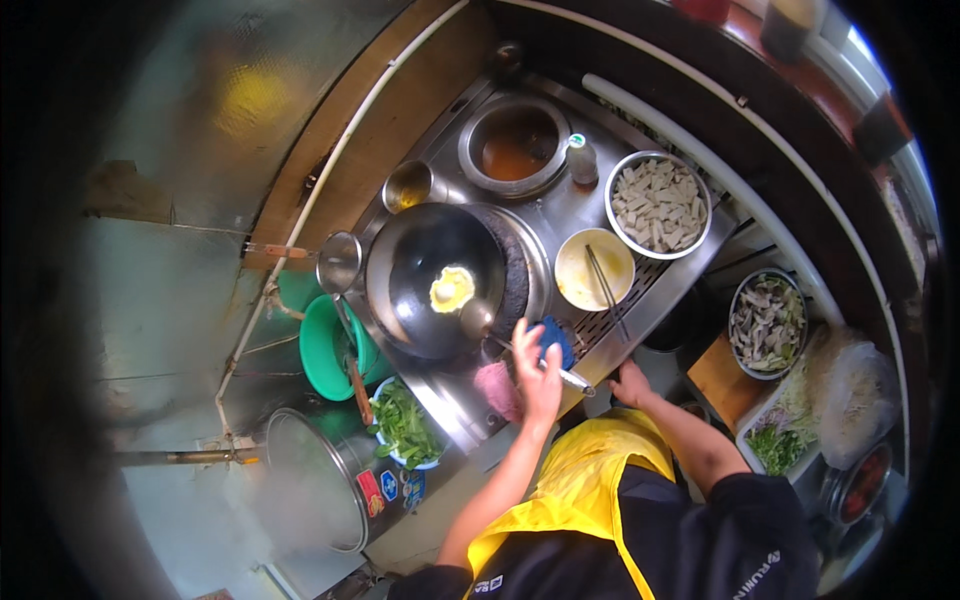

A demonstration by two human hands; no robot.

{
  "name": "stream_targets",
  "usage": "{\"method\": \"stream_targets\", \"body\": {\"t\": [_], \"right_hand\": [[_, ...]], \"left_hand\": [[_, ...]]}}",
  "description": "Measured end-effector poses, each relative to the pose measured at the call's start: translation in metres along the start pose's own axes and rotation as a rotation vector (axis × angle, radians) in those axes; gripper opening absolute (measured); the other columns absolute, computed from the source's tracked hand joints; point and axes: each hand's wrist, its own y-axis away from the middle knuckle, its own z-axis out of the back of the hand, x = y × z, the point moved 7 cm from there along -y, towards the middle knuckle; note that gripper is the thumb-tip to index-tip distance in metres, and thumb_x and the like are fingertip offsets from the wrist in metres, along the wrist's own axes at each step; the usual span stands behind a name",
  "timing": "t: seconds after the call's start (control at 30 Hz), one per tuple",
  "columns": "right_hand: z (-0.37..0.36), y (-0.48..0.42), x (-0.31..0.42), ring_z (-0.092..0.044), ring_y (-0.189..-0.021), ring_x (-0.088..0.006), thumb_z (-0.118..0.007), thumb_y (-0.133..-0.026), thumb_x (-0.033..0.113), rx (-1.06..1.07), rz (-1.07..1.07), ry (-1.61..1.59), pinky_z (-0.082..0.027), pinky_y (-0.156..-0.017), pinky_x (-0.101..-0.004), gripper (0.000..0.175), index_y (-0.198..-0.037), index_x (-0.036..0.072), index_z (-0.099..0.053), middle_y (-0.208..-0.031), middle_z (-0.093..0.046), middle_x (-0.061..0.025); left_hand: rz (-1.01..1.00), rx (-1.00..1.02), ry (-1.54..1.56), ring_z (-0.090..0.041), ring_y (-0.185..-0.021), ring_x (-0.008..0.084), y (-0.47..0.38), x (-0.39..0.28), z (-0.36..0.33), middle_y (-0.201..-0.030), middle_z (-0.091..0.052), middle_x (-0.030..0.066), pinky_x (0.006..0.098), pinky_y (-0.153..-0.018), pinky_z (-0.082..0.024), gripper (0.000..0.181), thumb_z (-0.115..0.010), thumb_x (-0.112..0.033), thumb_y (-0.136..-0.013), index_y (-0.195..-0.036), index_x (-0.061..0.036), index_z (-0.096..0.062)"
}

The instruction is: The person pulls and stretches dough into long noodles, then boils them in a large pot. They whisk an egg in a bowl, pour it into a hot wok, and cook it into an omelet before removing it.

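A wok (409,262) sits on the burner with beaten egg (452,289) cooking in it. The ladle (477,318) rests its bowl beside the egg, its handle running back towards me. My left hand (538,375) is over that handle with several fingers spread; whether it touches the handle is unclear. A pink cloth (499,391) and a blue cloth (555,341) lie close by. My right hand (630,384) is at the stove's front edge, its fingers partly hidden. To the right of the wok, a cream bowl (576,292) with yellow residue holds chopsticks (600,274).
Beyond the wok stand a pot of reddish liquid (465,154), a bottle (582,163) and a bowl of pale cut pieces (660,206). At left are a green basin (319,352), leafy greens (405,427) and a large steaming pot (360,510). Sliced mushrooms (769,322) stand at right.
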Motion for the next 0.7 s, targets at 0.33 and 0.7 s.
{"method": "stream_targets", "body": {"t": [0.33,0.7], "right_hand": [[-0.096,-0.023,-0.026,-0.046,-0.147,-0.0425,-0.083,-0.08,0.03,0.218,0.004,0.032,-0.038,-0.124,-0.0406,0.089,-0.157,0.006,-0.046,-0.158,-0.05,-0.0255],[0.045,0.108,0.185,-0.066,-0.102,-0.0347,-0.078,-0.092,0.014,-0.616,0.389,0.186,-0.053,-0.089,-0.0434,0.038,-0.127,0.007,-0.064,-0.115,-0.065,-0.0167]], "left_hand": [[0.537,-0.11,0.299,-0.068,-0.112,0.018,0.05,0.096,0.116,-0.125,-0.07,0.0066,0.0349,-0.1,-0.052,0.052,-0.071,-0.041,-0.106,-0.134,0.0027,-0.063],[0.702,0.153,1.096,-0.062,-0.068,0.0173,0.027,0.124,0.067,-0.081,-0.064,0.0039,0.0356,-0.063,-0.056,0.017,-0.075,-0.021,-0.095,-0.1,-0.013,-0.061]]}}
